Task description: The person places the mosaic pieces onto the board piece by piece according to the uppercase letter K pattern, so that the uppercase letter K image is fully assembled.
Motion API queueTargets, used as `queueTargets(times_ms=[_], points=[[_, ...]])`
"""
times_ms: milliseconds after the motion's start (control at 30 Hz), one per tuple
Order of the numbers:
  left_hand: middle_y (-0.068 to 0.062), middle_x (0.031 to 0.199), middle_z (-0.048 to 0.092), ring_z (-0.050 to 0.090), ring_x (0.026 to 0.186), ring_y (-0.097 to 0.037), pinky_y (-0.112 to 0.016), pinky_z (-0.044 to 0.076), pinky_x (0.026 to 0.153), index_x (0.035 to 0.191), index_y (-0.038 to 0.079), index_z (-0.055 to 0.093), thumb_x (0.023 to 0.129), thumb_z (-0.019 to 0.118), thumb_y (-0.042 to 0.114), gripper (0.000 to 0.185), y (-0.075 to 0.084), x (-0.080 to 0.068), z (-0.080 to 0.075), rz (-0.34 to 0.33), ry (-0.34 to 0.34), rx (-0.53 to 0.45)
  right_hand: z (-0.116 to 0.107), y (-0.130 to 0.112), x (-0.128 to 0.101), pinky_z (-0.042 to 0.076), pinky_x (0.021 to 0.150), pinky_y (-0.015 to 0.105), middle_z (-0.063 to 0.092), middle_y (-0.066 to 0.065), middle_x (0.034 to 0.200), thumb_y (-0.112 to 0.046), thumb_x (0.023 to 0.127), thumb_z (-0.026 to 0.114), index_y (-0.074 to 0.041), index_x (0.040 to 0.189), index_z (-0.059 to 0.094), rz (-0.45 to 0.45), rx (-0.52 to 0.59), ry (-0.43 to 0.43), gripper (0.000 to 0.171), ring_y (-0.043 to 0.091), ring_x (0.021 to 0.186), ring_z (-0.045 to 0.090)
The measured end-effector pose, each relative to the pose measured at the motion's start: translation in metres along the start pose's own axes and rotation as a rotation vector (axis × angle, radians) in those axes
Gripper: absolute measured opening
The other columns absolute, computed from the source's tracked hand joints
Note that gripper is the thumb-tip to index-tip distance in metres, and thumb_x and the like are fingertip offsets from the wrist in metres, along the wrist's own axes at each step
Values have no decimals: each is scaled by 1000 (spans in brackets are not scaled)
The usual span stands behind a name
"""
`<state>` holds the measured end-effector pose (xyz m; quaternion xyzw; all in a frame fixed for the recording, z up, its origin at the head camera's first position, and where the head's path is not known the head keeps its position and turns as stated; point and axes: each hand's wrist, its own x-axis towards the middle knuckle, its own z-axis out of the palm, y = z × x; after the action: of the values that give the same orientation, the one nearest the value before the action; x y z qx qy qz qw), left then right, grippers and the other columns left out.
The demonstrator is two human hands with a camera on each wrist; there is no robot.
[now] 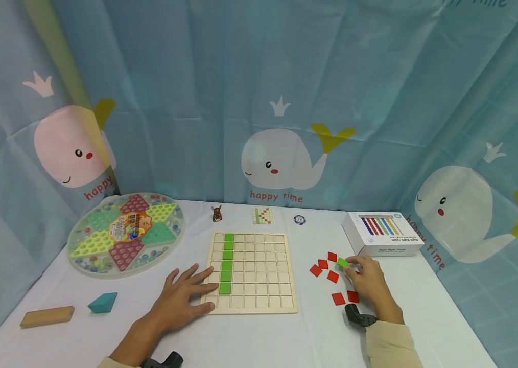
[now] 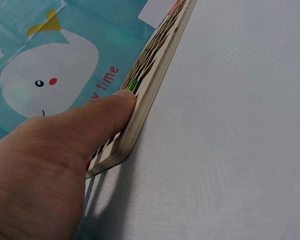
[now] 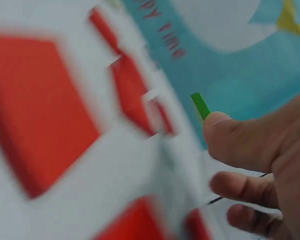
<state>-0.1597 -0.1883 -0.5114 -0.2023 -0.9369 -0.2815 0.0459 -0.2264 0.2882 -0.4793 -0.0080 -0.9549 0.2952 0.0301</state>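
Observation:
A pale wooden grid board [image 1: 259, 310] lies on the table, with several green tiles [image 1: 227, 265] in one column near its left side. Fingers spread, my left hand [image 1: 178, 301] rests over the board's left edge; its thumb [image 2: 107, 112] touches the board's border in the left wrist view. To the right, thumb and fingers of my right hand [image 1: 369, 281] pinch a single green tile [image 3: 200, 106], held above the table. Loose red tiles [image 1: 333, 276] lie scattered around and below that hand.
A white box [image 1: 392, 250] with an abacus picture stands behind my right hand. At the back are a small brown figurine [image 1: 216, 213], a pattern card [image 1: 262, 215] and a round chip [image 1: 299, 220]. On the left lie a Chinese checkers board [image 1: 158, 258], a teal block [image 1: 102, 303] and a wooden bar [image 1: 47, 317].

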Motion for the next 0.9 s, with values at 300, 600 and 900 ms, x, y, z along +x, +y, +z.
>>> queueTargets(times_ms=[300, 600, 900], points=[[3, 144, 48, 30, 138, -34, -62, 7, 105, 118, 27, 72, 80, 70, 53, 46, 2, 0, -2, 11, 16, 1, -42, -42, -23, 48, 77, 43, 67, 8, 90, -9, 90, 68, 3, 115, 67, -213, 76, 246, 27, 27, 88, 58], [3, 143, 49, 31, 137, -36, -63, 7, 105, 117, 28, 72, 80, 71, 53, 45, 1, 0, 2, 15, 32, 5, -58, -86, -48, 47, 69, 14, 68, 2, 85, 2, 81, 74, 1, 112, 70, -431, 139, 379, 31, 21, 84, 62], [2, 143, 49, 31, 137, -36, -64, 8, 104, 117, 27, 72, 80, 71, 52, 45, 3, 0, -2, 21, 31, 2, -46, -135, -68, 43, 82, 15, 65, -4, 84, 11, 74, 77, 0, 107, 71, -615, 315, 322, 35, 14, 80, 60]])
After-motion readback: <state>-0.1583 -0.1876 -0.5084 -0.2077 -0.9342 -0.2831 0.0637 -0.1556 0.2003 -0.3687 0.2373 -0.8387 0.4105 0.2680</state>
